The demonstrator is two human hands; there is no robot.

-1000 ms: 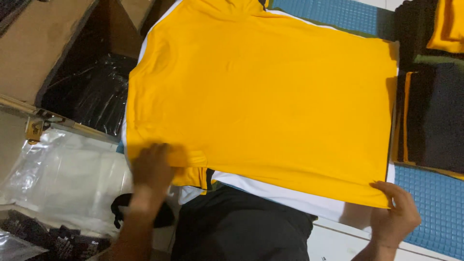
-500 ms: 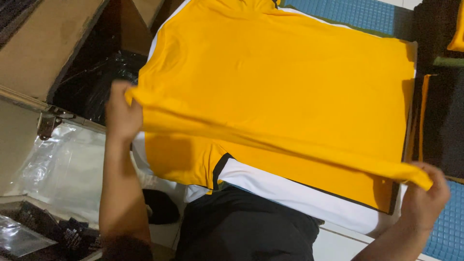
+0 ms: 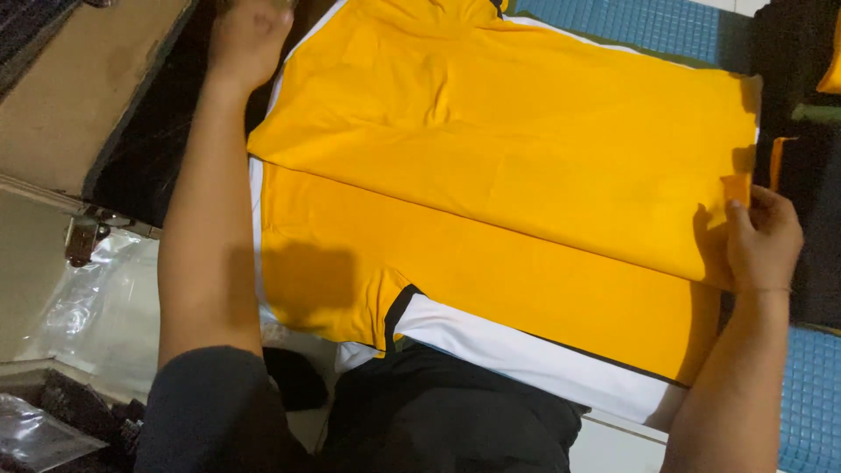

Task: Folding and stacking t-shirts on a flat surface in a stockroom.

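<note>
Cluttered packing corner under dim indoor light.
A blue textured mat (image 3: 810, 394) covers the surface; a brown cardboard box (image 3: 79, 96) and clear plastic bags (image 3: 105, 307) are seen at its left edge.

Shirt (image 3: 526, 175) spread flat across a folding board (image 3: 543, 359), near side doubled over toward the far side, board edge showing along the near rim. Left hand (image 3: 247, 39) at the far left corner of the fold, right hand (image 3: 764, 238) pinching the right end. Left of the shirt, an open cardboard box (image 3: 79, 96); nearer, plastic bags (image 3: 96, 307). Right of the shirt, stacked garments (image 3: 806, 131) on a tiled mat (image 3: 810, 394).
</note>
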